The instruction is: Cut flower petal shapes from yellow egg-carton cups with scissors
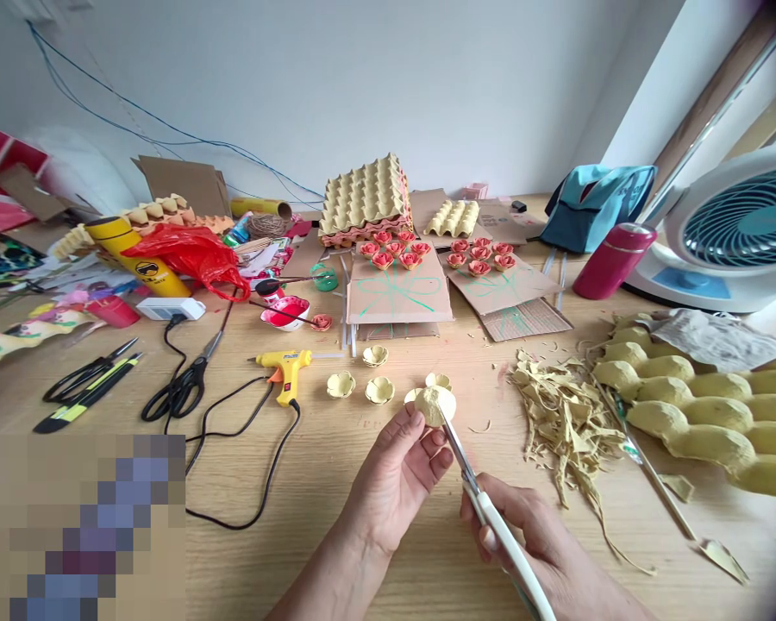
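Observation:
My left hand (401,470) pinches a round, pale yellow egg-carton cup (434,404) between thumb and fingers, its domed side facing me. In my right hand (523,526) are white-handled scissors (508,548), their blades reaching up to the cup's right edge. Whether the blades are fully closed cannot be made out. Just beyond the held cup lie cut yellow cups (438,380), partly covered by it. More petal-shaped cups (379,391) rest on the table to the left.
A yellow glue gun (288,373) with its cord and black scissors (178,388) lie left. Curly scraps (566,423) and a yellow egg tray (711,405) are right. Red paper flowers (394,248) stand on cardboard (397,293) behind. A fan (737,224) stands far right.

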### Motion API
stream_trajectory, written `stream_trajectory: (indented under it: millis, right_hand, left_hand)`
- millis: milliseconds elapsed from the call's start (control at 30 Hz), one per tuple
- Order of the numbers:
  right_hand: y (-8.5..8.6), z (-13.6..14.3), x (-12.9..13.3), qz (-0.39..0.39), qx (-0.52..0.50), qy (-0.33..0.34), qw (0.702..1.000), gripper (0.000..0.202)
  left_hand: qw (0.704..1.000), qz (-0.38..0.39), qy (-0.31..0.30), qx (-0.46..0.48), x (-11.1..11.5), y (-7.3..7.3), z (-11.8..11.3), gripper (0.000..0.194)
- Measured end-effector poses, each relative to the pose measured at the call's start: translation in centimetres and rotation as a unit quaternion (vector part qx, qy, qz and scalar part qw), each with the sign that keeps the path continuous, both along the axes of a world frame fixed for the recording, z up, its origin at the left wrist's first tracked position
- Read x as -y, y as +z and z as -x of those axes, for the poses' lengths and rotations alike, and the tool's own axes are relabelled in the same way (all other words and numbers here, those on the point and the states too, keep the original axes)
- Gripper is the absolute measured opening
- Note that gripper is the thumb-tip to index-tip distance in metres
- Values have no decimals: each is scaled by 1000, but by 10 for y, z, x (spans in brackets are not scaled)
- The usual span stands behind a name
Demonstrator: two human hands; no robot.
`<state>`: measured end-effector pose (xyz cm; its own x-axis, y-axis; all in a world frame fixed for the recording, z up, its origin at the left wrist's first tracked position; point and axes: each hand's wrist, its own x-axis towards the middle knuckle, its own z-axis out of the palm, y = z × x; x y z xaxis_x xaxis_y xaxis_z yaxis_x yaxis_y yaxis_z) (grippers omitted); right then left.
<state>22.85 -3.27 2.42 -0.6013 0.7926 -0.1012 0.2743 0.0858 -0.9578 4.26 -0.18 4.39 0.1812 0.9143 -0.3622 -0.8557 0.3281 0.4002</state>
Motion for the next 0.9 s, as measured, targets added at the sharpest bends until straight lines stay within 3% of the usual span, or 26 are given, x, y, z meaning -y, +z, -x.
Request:
stream_trajectory:
  millis: [900]
  right_hand:
    - [-3,2,0,-2,-25,3,1000,41]
  left_hand:
    - [999,18,-8,49,4,-2,-3,35]
